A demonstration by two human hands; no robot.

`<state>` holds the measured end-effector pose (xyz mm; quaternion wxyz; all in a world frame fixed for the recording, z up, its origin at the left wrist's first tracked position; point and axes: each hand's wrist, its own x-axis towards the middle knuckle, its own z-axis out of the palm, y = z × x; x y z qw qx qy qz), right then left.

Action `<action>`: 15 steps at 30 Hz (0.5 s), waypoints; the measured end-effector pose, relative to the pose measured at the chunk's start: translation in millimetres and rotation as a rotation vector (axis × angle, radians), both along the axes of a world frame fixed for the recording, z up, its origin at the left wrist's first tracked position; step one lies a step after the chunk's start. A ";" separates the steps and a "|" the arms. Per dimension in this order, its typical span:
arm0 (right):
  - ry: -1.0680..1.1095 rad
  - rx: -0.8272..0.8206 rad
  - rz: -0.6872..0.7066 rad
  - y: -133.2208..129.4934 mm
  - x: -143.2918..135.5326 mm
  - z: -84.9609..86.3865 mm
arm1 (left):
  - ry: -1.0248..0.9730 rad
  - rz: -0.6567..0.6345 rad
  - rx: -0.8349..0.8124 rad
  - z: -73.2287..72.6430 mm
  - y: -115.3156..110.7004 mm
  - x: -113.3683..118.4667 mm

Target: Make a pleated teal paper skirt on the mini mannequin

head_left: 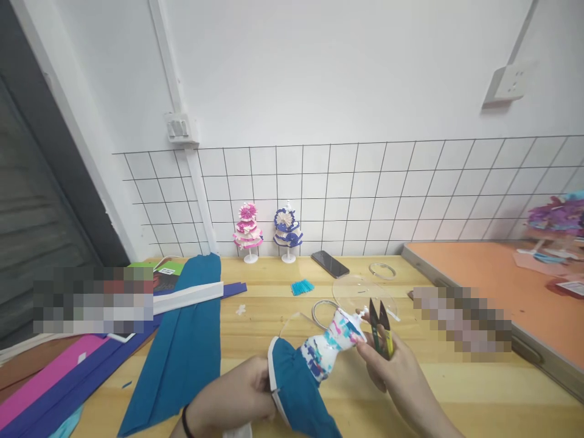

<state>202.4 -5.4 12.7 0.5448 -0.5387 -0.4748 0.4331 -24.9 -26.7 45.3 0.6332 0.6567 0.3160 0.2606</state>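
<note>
A small white mannequin torso [327, 347] splashed with blue and pink lies tilted between my hands, its neck toward the upper right. Round its lower end is a teal skirt piece [296, 380] with a white edge. My left hand [244, 389] is closed on the skirt's white-edged side; some of its fingers are hidden behind. In my right hand [395, 365] are thread snips [381, 328], blades pointing up and apart, one handle yellow. The right thumb and fingers also touch the mannequin's shoulder. A metal wire ring [314, 313] lies just behind the torso.
Teal sheet material [196, 340] and coloured strips [68, 371] cover the table's left. Behind are two decorated mini mannequins [249, 228], a phone [329, 264], pleated light-blue pieces [302, 287], a clear disc [360, 292] and another ring [382, 271]. An orange board [493, 274] stands right.
</note>
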 end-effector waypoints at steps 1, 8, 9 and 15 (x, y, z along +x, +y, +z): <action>0.001 0.000 0.028 -0.4 0.8 0.2 | 0.016 0.020 0.019 1.1 -1.0 -0.3; -0.027 -0.076 0.158 9.7 16.4 -8.1 | 0.169 0.121 0.122 8.1 -5.8 3.5; -0.071 -0.092 0.157 11.1 18.2 -9.3 | 0.201 0.161 0.166 7.4 -5.0 3.8; -0.310 0.034 0.157 14.2 23.4 -10.2 | 0.201 0.395 0.341 2.0 1.4 1.5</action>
